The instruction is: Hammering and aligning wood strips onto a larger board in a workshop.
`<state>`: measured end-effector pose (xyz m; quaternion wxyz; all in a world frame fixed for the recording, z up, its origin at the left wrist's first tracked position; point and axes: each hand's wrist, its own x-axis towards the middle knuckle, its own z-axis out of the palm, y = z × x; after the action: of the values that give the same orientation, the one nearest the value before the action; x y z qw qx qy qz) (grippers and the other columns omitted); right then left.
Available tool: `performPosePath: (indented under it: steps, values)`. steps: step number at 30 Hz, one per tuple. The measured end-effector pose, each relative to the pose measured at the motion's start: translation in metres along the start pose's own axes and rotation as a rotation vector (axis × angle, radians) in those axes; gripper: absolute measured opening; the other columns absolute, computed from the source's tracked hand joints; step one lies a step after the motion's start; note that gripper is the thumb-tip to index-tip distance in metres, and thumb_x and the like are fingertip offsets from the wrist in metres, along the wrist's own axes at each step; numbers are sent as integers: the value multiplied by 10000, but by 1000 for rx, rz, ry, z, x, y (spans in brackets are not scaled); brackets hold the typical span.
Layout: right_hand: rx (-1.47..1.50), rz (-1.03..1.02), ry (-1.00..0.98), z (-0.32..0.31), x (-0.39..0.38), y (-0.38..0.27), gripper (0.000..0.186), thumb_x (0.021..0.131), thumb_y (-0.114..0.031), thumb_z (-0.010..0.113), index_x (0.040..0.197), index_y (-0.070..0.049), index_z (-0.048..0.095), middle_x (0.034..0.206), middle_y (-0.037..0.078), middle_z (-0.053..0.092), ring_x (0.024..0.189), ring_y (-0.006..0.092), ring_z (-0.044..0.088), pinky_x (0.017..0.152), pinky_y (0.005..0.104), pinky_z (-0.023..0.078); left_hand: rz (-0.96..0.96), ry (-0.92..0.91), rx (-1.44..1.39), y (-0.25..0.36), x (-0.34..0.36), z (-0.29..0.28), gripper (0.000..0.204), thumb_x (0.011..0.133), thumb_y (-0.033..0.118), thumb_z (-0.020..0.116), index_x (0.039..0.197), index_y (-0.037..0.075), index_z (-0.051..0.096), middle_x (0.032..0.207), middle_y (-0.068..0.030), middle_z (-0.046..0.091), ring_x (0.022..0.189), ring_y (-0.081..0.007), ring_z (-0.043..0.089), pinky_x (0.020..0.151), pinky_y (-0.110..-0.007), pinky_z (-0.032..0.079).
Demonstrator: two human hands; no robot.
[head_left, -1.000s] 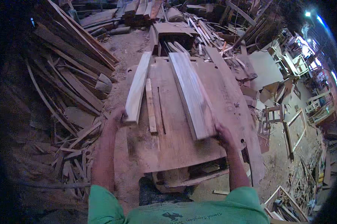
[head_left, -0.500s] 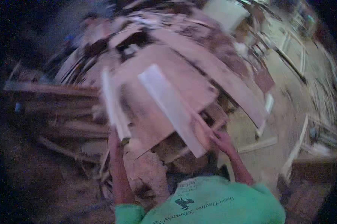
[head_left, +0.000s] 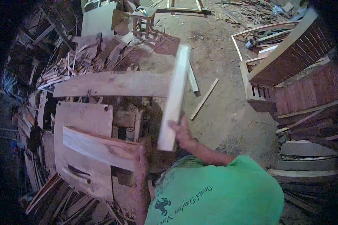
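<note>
My right hand (head_left: 182, 133) is wrapped round the lower part of a long pale wooden board (head_left: 176, 93), which points away from me over the floor. My left hand (head_left: 141, 155), somewhat blurred, is closed on the near end of a second wooden board (head_left: 97, 148). That board has a pale upper face and a browner side, and it stretches left above a worn wooden panel (head_left: 86, 116). The left fingers are partly hidden by the hand itself.
A long curved plank (head_left: 112, 84) lies beyond the panel. Two thin strips (head_left: 204, 99) rest on the dirt floor (head_left: 229, 123). Slatted wooden furniture (head_left: 289, 56) stands at the right. Scrap wood (head_left: 69, 71) is piled at the left, and a small stool (head_left: 142, 22) stands at the back.
The view has swung to the right, bringing the floor and slatted furniture nearer the middle. Both boards stay in my hands; the left one now lies more crosswise, the right one more upright in the picture.
</note>
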<state>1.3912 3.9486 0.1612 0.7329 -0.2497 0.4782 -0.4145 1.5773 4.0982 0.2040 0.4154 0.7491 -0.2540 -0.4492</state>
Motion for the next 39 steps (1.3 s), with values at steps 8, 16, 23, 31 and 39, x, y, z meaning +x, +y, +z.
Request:
performPosePath:
  steps: [8, 16, 23, 31, 39]
  values:
    - [-56, 298, 317, -236, 127, -14, 473, 821, -213, 733, 1243, -37, 610, 1038, 167, 684, 954, 328, 706, 784, 502, 604, -204, 962, 503, -112, 25, -42, 884, 948, 612, 636, 1526, -10, 392, 1417, -299, 498, 1311, -452, 478, 1125, -487, 392]
    - [-79, 236, 166, -247, 252, -42, 599, 881, -423, 704, 1320, -30, 594, 1180, 157, 680, 979, 322, 694, 813, 496, 599, -203, 284, -1246, -131, 7, -34, 983, 857, 687, 713, 1478, -30, 453, 1439, -160, 560, 1287, -386, 545, 1072, -491, 470]
    - [-1106, -117, -194, -240, 302, 2, 479, 953, -397, 637, 1308, -76, 617, 1171, 111, 677, 1024, 251, 655, 857, 439, 542, -497, 704, -382, -99, -11, -39, 939, 859, 635, 737, 1423, -81, 509, 1233, -189, 673, 1047, -310, 651, 936, -414, 509]
    - [-1229, 638, -765, -103, 168, 105, 425, 981, -392, 681, 1247, -69, 605, 958, 95, 659, 722, 235, 671, 604, 382, 582, -266, 1131, -512, -98, -98, 43, 743, 825, 473, 838, 1208, -80, 523, 1122, -232, 651, 1005, -328, 638, 919, -437, 502]
    - [-843, 274, -1380, 93, 54, 191, 591, 999, -514, 615, 1373, -57, 589, 1196, 105, 691, 1068, 225, 671, 908, 424, 562, -154, 1072, -512, -125, -191, 126, 829, 921, 381, 758, 1510, -31, 344, 1394, -274, 553, 1269, -352, 562, 1085, -423, 435]
